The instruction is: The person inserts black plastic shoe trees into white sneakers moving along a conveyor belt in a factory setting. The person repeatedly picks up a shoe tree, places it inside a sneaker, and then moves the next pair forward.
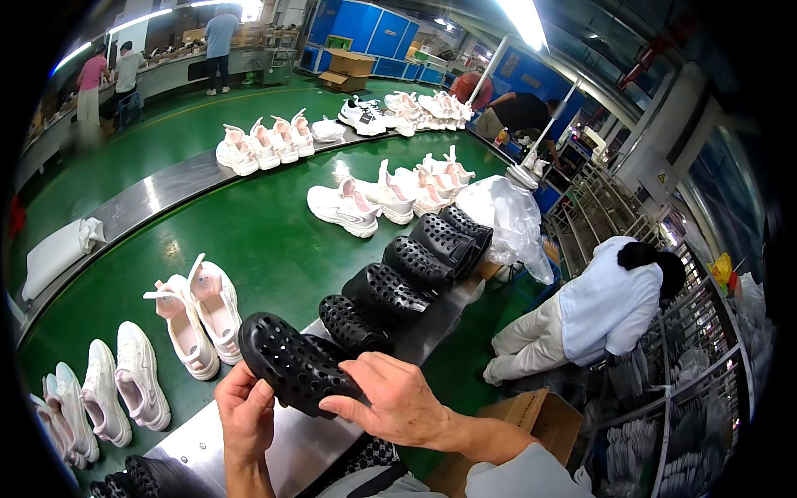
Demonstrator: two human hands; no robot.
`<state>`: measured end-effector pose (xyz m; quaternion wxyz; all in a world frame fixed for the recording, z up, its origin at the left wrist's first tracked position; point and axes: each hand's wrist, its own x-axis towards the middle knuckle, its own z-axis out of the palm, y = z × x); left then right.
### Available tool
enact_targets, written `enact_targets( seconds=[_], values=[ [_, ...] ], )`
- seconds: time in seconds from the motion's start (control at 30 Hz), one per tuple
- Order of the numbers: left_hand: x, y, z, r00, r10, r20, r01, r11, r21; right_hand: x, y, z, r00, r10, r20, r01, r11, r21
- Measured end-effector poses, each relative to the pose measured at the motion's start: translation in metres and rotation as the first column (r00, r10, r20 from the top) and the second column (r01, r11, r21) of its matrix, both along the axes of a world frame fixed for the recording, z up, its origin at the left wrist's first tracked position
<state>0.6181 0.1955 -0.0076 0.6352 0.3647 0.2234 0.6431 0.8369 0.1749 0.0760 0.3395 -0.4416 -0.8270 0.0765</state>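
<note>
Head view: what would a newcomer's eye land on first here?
First, the black perforated clog at lower centre, gripped by the left hand and right hand over the metal ledge. Behind it, a row of black clogs runs up the ledge toward a clear plastic bag. On the green conveyor belt, pale pink and white sneakers lie in pairs, and to the right a person in a light blue shirt bends beside wire racks.

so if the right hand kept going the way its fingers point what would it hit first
The right hand points left across the black perforated clog it holds; beyond it, likely the left hand gripping the clog's other end, though depth is unclear.
</note>
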Motion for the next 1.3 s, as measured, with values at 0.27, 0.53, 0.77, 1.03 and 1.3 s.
enact_targets(
  seconds=[0.27, 0.53, 0.77, 1.03, 1.3],
  values=[
    [-0.007, 0.009, -0.014, 0.978, -0.081, 0.191, 0.104, 0.988, -0.113, 0.029, 0.001, 0.019, 0.89, -0.183, -0.418, 0.092, 0.969, -0.229],
    [0.02, 0.021, -0.047, 0.925, -0.304, 0.231, 0.349, 0.917, -0.192, 0.039, -0.007, -0.001, 0.932, -0.184, -0.312, 0.127, 0.973, -0.193],
    [0.026, 0.032, -0.073, 0.903, -0.359, -0.238, 0.263, 0.897, -0.356, 0.043, -0.001, -0.008, 0.966, -0.178, -0.189, 0.158, 0.981, -0.116],
    [0.002, 0.029, -0.006, 0.935, -0.092, -0.343, 0.098, 0.995, 0.002, 0.022, 0.019, -0.002, 0.99, -0.069, -0.126, 0.021, 0.937, -0.349],
    [-0.026, 0.052, 0.014, 0.989, 0.106, -0.099, -0.105, 0.994, 0.018, -0.035, 0.071, -0.001, 0.985, 0.17, 0.042, -0.133, 0.883, -0.451]
  ],
)
